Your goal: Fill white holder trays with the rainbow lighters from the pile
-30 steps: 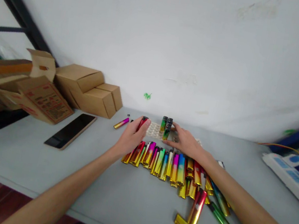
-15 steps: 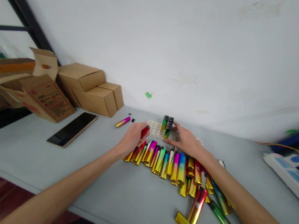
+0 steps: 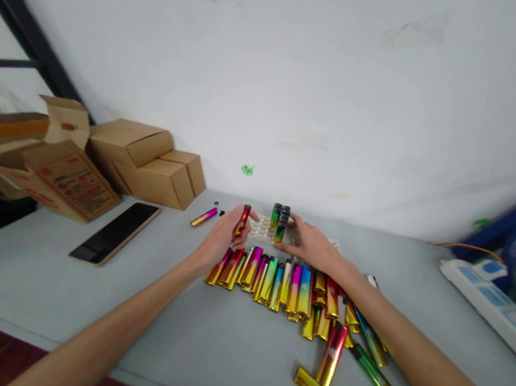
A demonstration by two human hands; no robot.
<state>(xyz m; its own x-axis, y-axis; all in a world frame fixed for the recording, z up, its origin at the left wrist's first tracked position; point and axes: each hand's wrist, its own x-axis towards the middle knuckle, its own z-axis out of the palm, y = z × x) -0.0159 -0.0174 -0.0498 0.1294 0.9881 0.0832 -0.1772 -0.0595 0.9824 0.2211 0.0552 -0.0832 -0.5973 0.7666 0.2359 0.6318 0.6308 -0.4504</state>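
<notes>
Probably to steady them, the right hand point(image 3: 312, 246) spreads its fingers against the upright green lighters point(image 3: 280, 230). The left hand point(image 3: 222, 235) pinches a red lighter point(image 3: 245, 214), top uppermost.

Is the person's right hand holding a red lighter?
No, the red lighter is in the left hand, while the right hand is at the upright green lighters.

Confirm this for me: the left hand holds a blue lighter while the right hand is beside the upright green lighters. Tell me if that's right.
Not quite: the lighter in the left hand is red, not blue, as the head view shows. The right hand is indeed beside the upright green lighters.
</notes>
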